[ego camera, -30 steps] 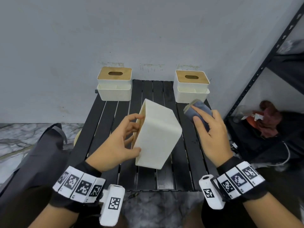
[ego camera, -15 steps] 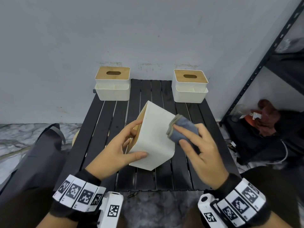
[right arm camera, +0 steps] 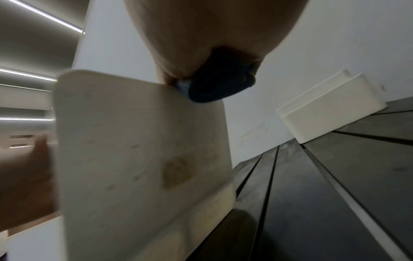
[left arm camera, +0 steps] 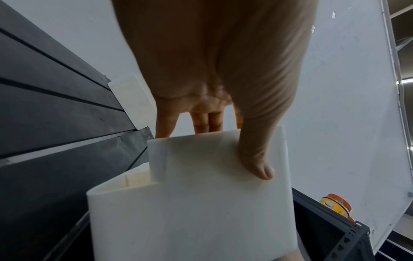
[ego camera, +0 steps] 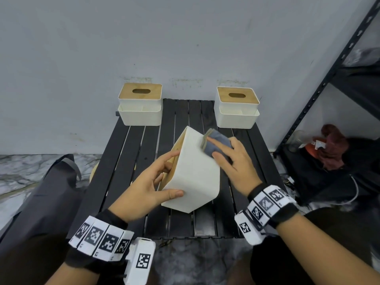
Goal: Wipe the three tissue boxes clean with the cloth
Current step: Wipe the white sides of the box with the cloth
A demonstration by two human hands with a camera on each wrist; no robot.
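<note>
Matt white plastic box (ego camera: 195,177), wooden lid; soft grey cloth (ego camera: 216,144)

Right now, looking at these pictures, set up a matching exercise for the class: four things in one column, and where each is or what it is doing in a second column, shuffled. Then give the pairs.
Things
1. grey cloth
2. tilted tissue box
3. left hand
4. far-right tissue box

Places or states
A. stands upright at the back of the slatted table, by the wall
B. grips the tilted box
C. pressed by the right hand against the tilted box's upper part
D. held tipped over the table's middle

Pairs: 1-C, 2-D, 3-B, 4-A
</note>
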